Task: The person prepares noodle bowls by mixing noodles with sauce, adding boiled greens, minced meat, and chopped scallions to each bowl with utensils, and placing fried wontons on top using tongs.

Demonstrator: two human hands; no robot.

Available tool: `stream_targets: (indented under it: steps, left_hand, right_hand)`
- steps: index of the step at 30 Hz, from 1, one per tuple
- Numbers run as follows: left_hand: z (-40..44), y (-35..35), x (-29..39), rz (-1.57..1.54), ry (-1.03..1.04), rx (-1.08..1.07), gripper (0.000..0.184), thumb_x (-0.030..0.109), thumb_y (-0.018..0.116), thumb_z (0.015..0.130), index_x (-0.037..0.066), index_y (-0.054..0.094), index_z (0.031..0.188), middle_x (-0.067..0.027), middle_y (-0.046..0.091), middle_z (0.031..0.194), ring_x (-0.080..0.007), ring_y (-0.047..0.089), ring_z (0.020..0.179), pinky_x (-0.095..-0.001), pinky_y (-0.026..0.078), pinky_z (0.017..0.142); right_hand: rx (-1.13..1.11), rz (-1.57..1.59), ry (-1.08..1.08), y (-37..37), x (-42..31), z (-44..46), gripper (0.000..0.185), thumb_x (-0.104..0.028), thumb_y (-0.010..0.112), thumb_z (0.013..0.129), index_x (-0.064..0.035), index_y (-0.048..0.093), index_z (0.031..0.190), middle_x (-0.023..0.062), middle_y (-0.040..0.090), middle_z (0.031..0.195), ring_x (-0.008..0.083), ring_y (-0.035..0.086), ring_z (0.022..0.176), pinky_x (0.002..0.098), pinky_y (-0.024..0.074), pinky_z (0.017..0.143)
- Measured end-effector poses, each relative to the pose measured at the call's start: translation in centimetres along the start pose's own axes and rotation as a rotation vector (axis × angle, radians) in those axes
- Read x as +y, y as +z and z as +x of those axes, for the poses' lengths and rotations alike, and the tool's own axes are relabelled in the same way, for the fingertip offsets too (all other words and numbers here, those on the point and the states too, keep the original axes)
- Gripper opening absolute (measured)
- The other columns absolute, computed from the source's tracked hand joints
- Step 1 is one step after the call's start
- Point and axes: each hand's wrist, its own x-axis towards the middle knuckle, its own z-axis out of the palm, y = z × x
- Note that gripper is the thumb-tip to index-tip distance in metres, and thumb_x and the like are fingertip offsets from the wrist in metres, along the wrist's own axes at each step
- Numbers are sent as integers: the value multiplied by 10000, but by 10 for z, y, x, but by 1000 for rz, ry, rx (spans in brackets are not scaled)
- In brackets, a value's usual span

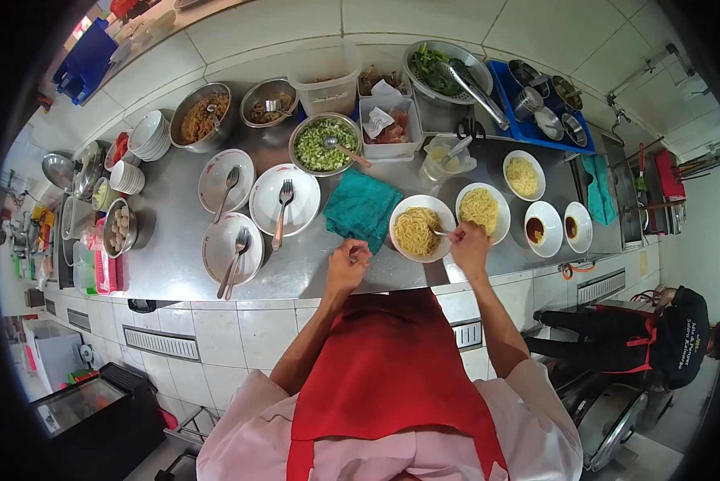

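Observation:
My right hand [470, 243] pinches the handle of a metal utensil [439, 233]. The utensil's head is buried in yellow noodles [417, 232], so its kind is hidden. These noodles fill a white bowl [398, 248] near the counter's front edge. Just right of that hand is a second white bowl [503, 224] of noodles. My left hand [349, 264] is closed in a loose fist at the counter's front, with nothing visible in it. It lies by the lower edge of a folded teal cloth [362, 205]; whether they touch I cannot tell.
Three white plates [297, 177] with cutlery stand left. Behind are a bowl of chopped greens [325, 143], tubs and a colander [474, 70] with tongs. Right are another noodle bowl [524, 160] and two bowls with dark sauce [554, 238]. A co-worker [665, 337] stands far right.

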Motion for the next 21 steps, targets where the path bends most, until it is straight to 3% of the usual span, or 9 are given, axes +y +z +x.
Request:
stream_targets:
  steps: [1,3,6,8,10,14,16,18,21]
  left_hand:
    - [-1,-1,1,5,2,-1,229,173,545,906,13,575,1066,-94,685,906,-144,652,716,-263,498,585]
    - [-2,-1,2,-11,-7,3,233,173,545,904,14,573,1072,-99,685,912,-148,653,716,-271,502,583]
    - [-2,-1,3,-13,-10,-8,235,173,541,911,11,569,1079,-104,684,921,-149,653,718,-270,508,584]
    - [-3,-1,10,-53,-80,-31,237,173,539,914,9,567,1083,-104,682,926,-147,652,724,-269,512,584]
    - [-4,0,12,-91,-152,-52,238,173,537,917,7,564,1087,-105,680,931,-145,652,729,-267,516,585]
    - [0,7,-2,-125,-185,-58,241,169,530,922,7,560,1098,-105,676,937,-160,656,738,-279,528,589]
    - [2,14,-1,-135,-185,-62,243,169,529,923,13,559,1107,-107,675,946,-170,658,744,-292,535,595]
    - [7,23,7,-68,-185,-85,289,169,529,923,42,530,1183,-122,648,1016,-196,661,755,-329,550,615]
    - [19,39,17,-136,-202,-64,358,192,528,929,76,480,1264,-128,607,1081,-218,661,771,-356,558,630]
  right_hand:
    - [2,4,3,3,8,6,91,-132,710,701,-84,664,764,58,639,767,251,590,807,426,388,727]
    - [-162,395,221,-4,29,16,143,-160,729,696,-45,670,756,92,666,710,251,635,693,379,466,646]
    - [-62,448,116,-40,29,18,185,-175,734,699,-13,668,760,108,677,695,242,648,597,306,498,572]
    - [-108,452,162,-75,10,13,135,-146,720,710,-41,671,779,70,665,739,234,634,714,349,463,667]
    - [260,-18,-313,-110,-25,-4,90,-101,700,705,-74,655,779,34,619,796,227,570,824,385,375,738]
    - [456,-310,-521,-101,-32,-24,105,-69,688,684,-101,623,761,18,561,825,229,499,865,396,297,738]
    - [227,-398,-320,-56,-16,-22,106,-71,687,674,-100,606,735,20,578,851,226,514,864,400,311,738]
    - [190,-311,-301,-12,1,-13,98,-114,696,681,-98,606,716,27,603,822,232,539,871,408,324,765]
    - [-81,312,90,2,25,7,133,-141,719,689,-61,613,680,57,634,669,267,599,678,412,422,689]
